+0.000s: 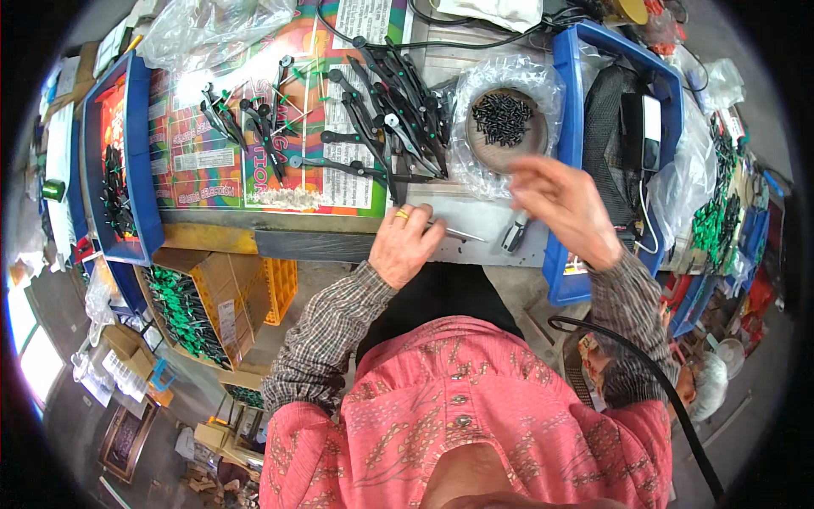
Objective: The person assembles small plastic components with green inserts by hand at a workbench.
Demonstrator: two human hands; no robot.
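Note:
My left hand (405, 245), with a ring on one finger, rests at the table's front edge. Its fingers are closed together at the lower end of a black plastic arm (396, 188); what they grip is mostly hidden. Beside its thumb lies a thin metal rod (465, 235). A short tool with a dark and clear handle (513, 235) sits further right. Blurred by motion, my right hand (566, 206) hovers above the table, near a round bowl (484, 158) holding small black screws (502, 118). Several long black hinged arms (407, 102) are piled beyond my left hand.
Blue bins stand left (149, 170) and right (575, 161); the right one holds black mesh and a dark box. Clear plastic (462, 93) surrounds the bowl. A black cable (649, 346) hangs by my right arm. A carton (222, 305) of black-green parts stands below left. Another person's head (709, 382) shows lower right.

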